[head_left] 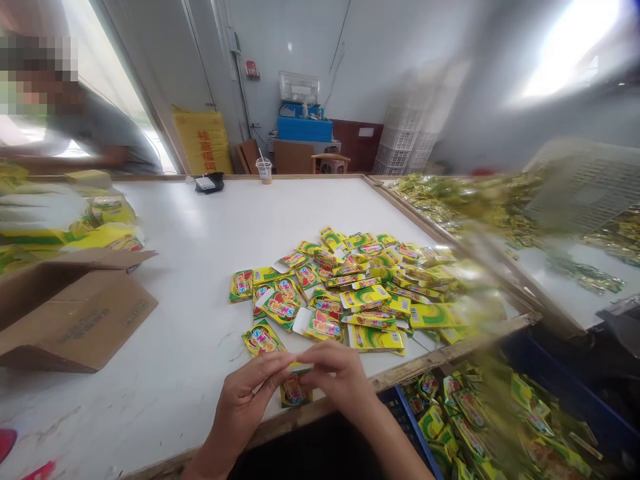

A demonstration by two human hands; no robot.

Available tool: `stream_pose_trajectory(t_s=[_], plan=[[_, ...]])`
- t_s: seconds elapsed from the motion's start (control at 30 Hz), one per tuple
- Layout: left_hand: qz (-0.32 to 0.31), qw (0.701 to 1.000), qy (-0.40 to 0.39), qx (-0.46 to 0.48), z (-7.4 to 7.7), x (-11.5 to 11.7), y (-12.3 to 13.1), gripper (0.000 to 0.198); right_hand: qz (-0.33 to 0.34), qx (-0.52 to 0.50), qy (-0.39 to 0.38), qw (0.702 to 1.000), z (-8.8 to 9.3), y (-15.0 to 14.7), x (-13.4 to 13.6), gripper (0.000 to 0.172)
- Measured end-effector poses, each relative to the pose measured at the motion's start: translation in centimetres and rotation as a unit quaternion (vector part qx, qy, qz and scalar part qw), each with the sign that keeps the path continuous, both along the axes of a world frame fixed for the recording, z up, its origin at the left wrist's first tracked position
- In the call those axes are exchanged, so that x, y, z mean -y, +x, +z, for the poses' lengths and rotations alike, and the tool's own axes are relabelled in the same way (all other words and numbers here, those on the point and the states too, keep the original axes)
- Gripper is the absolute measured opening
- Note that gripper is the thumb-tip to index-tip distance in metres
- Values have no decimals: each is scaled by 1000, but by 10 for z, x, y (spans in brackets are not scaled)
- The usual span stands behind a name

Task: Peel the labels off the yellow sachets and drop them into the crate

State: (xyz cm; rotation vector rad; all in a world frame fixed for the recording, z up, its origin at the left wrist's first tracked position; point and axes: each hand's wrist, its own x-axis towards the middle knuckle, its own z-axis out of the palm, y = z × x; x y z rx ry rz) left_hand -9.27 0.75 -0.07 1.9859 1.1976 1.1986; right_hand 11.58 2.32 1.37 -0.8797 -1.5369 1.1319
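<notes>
Both my hands meet at the front edge of the white table, fingertips close together over a small yellow-green box. My left hand has its thumb and fingers pinched at the upper end of that box. My right hand curls its fingers at the box's right side and top. The box's printed face shows below the fingers; its upper end is hidden behind them. Just beyond the hands lies a pile of similar yellow-green boxes, some with white end flaps standing open.
A cardboard carton stands at the left, near flat yellow packs and a blurred person. At lower right a blue crate holds many boxes. A plastic cup and a black item sit at the far edge. Wooden rims border the table.
</notes>
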Motion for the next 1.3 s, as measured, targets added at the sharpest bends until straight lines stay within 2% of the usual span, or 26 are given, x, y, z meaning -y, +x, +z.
stream_pose_trajectory(t_s=[0.1, 0.23, 0.33, 0.43, 0.5, 0.57, 0.6, 0.67, 0.7, 0.77, 0.8, 0.83, 0.9, 0.93, 1.0, 1.07, 1.13, 1.3], plan=[[-8, 999, 35, -25, -3, 7, -3, 41, -24, 33, 63, 997, -3, 1, 7, 31], [4, 998, 61, -19, -5, 18, 4, 37, -48, 60, 118, 990, -13, -1, 18, 29], [2, 996, 90, -30, -8, 28, 10, 37, -41, 65, 138, 987, -16, -9, 25, 29], [9, 992, 102, -78, -13, 31, 6, 41, -64, 53, 126, 989, -7, -3, 29, 23], [61, 985, 57, -153, -13, 24, -4, 39, -122, 61, 94, 986, 5, 30, 35, 18], [172, 960, -13, -221, -13, 8, -18, 41, -176, 122, 47, 976, 15, 92, 43, 15], [232, 941, -46, -242, -12, -2, -24, 46, -182, 179, 18, 967, 18, 130, 48, 16], [309, 909, -92, -265, -12, -23, -34, 61, -211, 309, -44, 926, 21, 203, 59, 17], [319, 902, -105, -271, -12, -32, -36, 66, -247, 368, -70, 894, 21, 231, 64, 17], [306, 897, -124, -293, -9, -46, -34, 63, -307, 419, -85, 850, 20, 254, 72, 18], [286, 900, -125, -305, -7, -50, -31, 56, -313, 412, -81, 851, 18, 247, 74, 19], [258, 905, -121, -316, -3, -52, -28, 46, -298, 389, -70, 869, 16, 231, 74, 19], [174, 919, -105, -339, 5, -50, -23, 32, -211, 326, -42, 921, 14, 178, 67, 17], [121, 923, -98, -351, 9, -48, -23, 32, -165, 302, -29, 938, 13, 148, 62, 15], [28, 922, -95, -373, 18, -43, -25, 45, -91, 277, -12, 957, 12, 94, 53, 13], [-23, 915, -100, -390, 25, -41, -29, 60, -51, 267, -7, 962, 11, 60, 47, 15], [-32, 910, -101, -400, 30, -42, -33, 57, -31, 263, -3, 964, 9, 46, 44, 17], [28, 917, -90, -388, 29, -56, -41, 11, -38, 249, -16, 968, -1, 51, 38, 18]])
